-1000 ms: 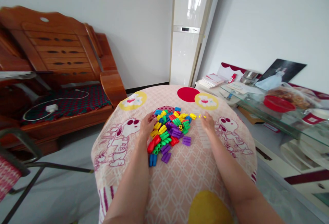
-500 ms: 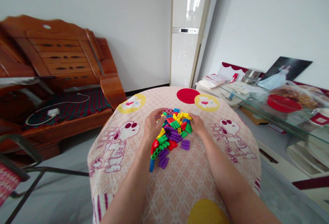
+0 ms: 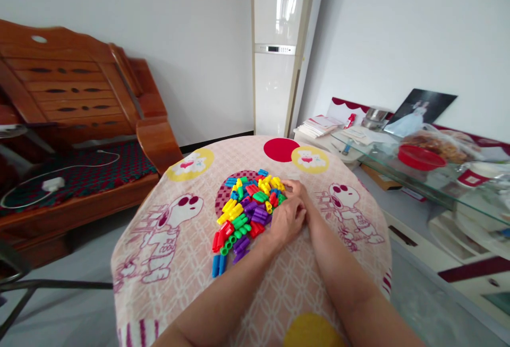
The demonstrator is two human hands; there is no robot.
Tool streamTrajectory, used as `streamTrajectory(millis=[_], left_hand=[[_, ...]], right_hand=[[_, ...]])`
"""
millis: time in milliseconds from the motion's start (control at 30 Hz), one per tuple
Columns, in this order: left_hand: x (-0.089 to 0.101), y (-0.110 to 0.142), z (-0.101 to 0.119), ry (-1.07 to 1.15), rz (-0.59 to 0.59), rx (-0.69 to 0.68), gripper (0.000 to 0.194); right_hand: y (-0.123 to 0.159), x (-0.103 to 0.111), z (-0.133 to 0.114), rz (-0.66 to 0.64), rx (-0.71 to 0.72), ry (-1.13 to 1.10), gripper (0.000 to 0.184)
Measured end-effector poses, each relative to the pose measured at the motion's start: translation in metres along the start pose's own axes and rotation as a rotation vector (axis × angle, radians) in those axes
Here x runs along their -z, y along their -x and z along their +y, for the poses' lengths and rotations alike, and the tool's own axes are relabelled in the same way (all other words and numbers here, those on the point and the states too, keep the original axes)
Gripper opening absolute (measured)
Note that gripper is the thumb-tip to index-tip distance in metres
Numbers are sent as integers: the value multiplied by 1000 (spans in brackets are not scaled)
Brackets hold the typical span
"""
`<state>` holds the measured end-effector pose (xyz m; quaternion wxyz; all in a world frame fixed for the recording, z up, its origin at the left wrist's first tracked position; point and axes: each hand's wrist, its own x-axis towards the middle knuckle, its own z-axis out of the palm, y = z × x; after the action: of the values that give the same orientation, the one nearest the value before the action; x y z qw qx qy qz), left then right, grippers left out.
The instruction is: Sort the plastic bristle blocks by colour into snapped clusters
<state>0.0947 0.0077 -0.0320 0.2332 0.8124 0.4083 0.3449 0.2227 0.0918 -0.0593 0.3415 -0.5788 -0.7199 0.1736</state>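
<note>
A heap of plastic building blocks (image 3: 240,221), short double tubes in red, yellow, green, blue and purple, lies loose on the round table. My left hand (image 3: 287,219) has its fingers curled at the heap's right side, beside the purple blocks (image 3: 260,214); whatever is under or in the fingers is hidden. Just behind it, my right hand (image 3: 295,189) rests at the heap's right edge near the yellow blocks (image 3: 271,183). Its visible fingers reach out toward them, and part of this hand is covered by the left.
A patterned cloth (image 3: 255,299) covers the table. To the left stands a wooden bench (image 3: 79,102) with a white charger and cable on its seat. On the right, a glass shelf (image 3: 382,161) bears a red bowl (image 3: 421,157), papers and a photo. An air conditioner (image 3: 274,86) stands behind.
My left hand has left the heap's left side and crossed to its right, beside my right hand. A purple block lying apart there is now hidden. The view has turned slightly right.
</note>
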Motion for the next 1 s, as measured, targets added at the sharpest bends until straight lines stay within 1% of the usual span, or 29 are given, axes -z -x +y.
streamTrajectory(millis=[67, 167, 233, 300, 333, 400, 533, 733, 800, 867, 1000], left_hand=[[1, 2, -8, -92, -38, 12, 9], [0, 4, -17, -230, -114, 0, 14], [-2, 5, -19, -294, -170, -23, 20], [-5, 5, -19, -335, -212, -49, 24], [-6, 5, -19, -348, -221, -63, 25], [-7, 4, -19, -370, -229, -90, 25], [-7, 4, -19, -438, -262, -103, 27], [-7, 4, -21, -471, -258, -117, 26], [-6, 4, -22, -474, -265, -121, 24], [-6, 4, -22, -470, -266, -127, 23], [-4, 4, -21, -458, -268, -135, 22]], right_hand=[[-1, 0, 7, 39, 24, -97, 37], [-4, -4, 11, 125, 95, -174, 43], [-7, -10, 9, 99, 136, -145, 44], [-10, -16, 7, 24, 167, -95, 40], [-11, -18, 6, -1, 176, -72, 37], [-12, -19, 4, -4, 177, -35, 32], [-9, -12, 2, 72, 142, 0, 28], [-3, 4, -1, 149, 106, 37, 40], [-2, 11, 0, 190, 65, 58, 39], [-1, 23, 3, 250, -22, 96, 37], [7, 57, 17, 439, -298, 262, 31]])
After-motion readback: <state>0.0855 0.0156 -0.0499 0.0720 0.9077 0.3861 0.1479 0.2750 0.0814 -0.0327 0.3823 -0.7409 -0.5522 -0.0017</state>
